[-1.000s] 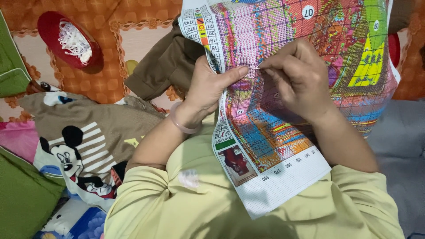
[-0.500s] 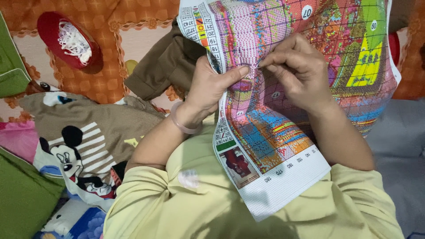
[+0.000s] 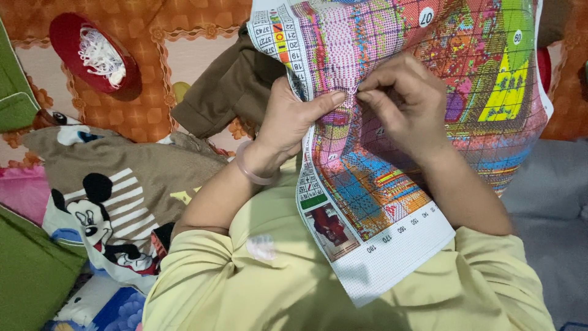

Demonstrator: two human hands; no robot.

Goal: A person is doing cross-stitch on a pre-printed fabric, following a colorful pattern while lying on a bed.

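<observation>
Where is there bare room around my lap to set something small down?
The grey surface right of the multicoloured cross-stitch canvas looks bare. The orange patterned mat has a free patch between the red dish of white thread and the brown garment. The left, with the cartoon-mouse cushion, is crowded.

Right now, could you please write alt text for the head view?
Two hands work a colourful cross-stitch cloth on a lap: the left hand grips its edge, the right hand pinches at the cloth. A red dish and a cartoon-print cloth lie to the left.
</observation>
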